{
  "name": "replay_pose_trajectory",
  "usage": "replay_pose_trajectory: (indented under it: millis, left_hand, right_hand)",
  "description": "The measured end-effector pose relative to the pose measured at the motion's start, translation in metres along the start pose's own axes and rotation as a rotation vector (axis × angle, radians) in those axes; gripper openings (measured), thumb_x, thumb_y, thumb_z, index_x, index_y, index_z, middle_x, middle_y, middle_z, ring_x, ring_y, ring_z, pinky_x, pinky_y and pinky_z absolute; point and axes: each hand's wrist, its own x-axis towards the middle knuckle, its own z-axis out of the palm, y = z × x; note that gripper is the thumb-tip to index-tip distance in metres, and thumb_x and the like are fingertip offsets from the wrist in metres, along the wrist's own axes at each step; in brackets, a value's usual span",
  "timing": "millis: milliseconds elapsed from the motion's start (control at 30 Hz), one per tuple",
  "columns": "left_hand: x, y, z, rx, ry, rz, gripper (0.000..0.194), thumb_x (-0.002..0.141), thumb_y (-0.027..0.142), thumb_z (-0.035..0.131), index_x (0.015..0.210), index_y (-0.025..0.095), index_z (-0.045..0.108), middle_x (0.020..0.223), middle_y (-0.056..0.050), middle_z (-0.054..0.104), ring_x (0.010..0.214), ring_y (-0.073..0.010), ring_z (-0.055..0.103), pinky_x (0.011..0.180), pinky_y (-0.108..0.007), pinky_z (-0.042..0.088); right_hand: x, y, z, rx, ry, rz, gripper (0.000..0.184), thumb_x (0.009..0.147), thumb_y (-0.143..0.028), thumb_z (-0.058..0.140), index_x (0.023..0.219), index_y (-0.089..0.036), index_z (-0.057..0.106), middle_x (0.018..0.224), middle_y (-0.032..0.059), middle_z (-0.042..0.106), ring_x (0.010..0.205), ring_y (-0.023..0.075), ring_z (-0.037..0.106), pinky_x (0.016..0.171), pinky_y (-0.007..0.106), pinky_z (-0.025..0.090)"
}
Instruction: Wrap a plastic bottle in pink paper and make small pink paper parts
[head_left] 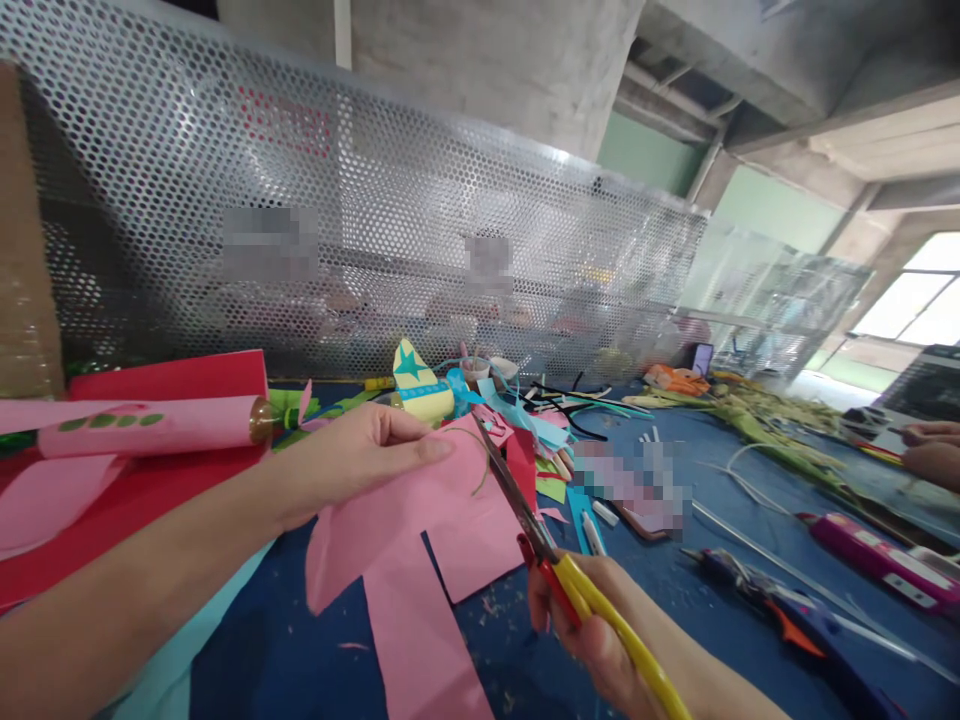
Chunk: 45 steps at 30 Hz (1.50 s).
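Observation:
My left hand (386,460) pinches the upper edge of a pink paper sheet (397,520), thumb on top. A green curved line is drawn on the sheet near its right edge. In my right hand (592,620) are scissors (555,560) with yellow and red handles, their dark blades pointing up and left to the sheet's edge beside the green line. Whether the blades are parted I cannot tell. Below the held sheet, more pink paper (424,640) lies on the blue table (285,640).
At left, a pink paper-covered bottle (165,425) lies on red paper (225,500). Paper scraps (551,430) are heaped behind my hands. On the right are a blue glue gun (787,610), a purple tool (877,560) and another person's hand (934,450). A perforated metal screen (420,200) stands behind.

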Motion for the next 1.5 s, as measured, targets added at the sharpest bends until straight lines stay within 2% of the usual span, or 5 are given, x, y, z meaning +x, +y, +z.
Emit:
replay_pose_trajectory:
  millis: [300, 567, 900, 1067, 1500]
  left_hand:
    - [-0.005, 0.007, -0.013, 0.078, -0.062, -0.06, 0.03, 0.069, 0.049, 0.072, 0.068, 0.019, 0.075, 0.053, 0.002, 0.055, 0.047, -0.0094, 0.043, 0.042, -0.018, 0.025]
    - [0.0, 0.004, -0.024, 0.187, -0.154, 0.008, 0.034, 0.069, 0.049, 0.073, 0.062, 0.016, 0.068, 0.048, 0.006, 0.037, 0.045, -0.0072, 0.029, 0.041, -0.018, 0.021]
    - [-0.001, 0.005, -0.018, 0.171, -0.137, -0.009, 0.044, 0.069, 0.058, 0.069, 0.064, 0.015, 0.066, 0.05, 0.007, 0.036, 0.046, -0.0068, 0.028, 0.041, -0.019, 0.02]
    - [0.0, 0.004, -0.021, 0.164, -0.153, -0.018, 0.044, 0.071, 0.06, 0.067, 0.073, 0.016, 0.071, 0.055, 0.005, 0.045, 0.049, -0.0081, 0.035, 0.044, -0.019, 0.027]
    - [0.0, -0.001, -0.022, 0.249, -0.299, 0.078, 0.041, 0.078, 0.055, 0.065, 0.066, 0.015, 0.067, 0.055, 0.006, 0.035, 0.051, -0.0079, 0.029, 0.046, -0.021, 0.022]
  right_hand:
    - [0.0, 0.007, 0.0, 0.033, -0.087, -0.002, 0.077, 0.067, -0.092, 0.03, 0.072, -0.018, 0.051, 0.052, -0.005, 0.038, 0.048, 0.0092, 0.033, 0.045, 0.025, 0.024]
    - [-0.015, 0.03, 0.003, 0.01, -0.041, 0.119, 0.077, 0.07, -0.087, 0.041, 0.087, -0.015, 0.064, 0.069, 0.0013, 0.05, 0.061, 0.0134, 0.045, 0.054, 0.023, 0.039]
    - [-0.004, 0.015, 0.006, 0.048, -0.089, -0.033, 0.083, 0.072, -0.09, 0.028, 0.081, -0.014, 0.06, 0.051, -0.0072, 0.034, 0.048, 0.0086, 0.031, 0.05, 0.025, 0.03]
    - [-0.003, 0.014, 0.006, 0.058, -0.081, -0.035, 0.084, 0.068, -0.092, 0.028, 0.077, -0.015, 0.059, 0.05, -0.0058, 0.036, 0.048, 0.0095, 0.032, 0.048, 0.025, 0.031]
    - [0.0, -0.002, 0.0, -0.123, -0.18, -0.026, 0.091, 0.068, -0.093, 0.019, 0.091, -0.017, 0.064, 0.06, -0.0017, 0.046, 0.053, 0.0132, 0.041, 0.055, 0.026, 0.04]
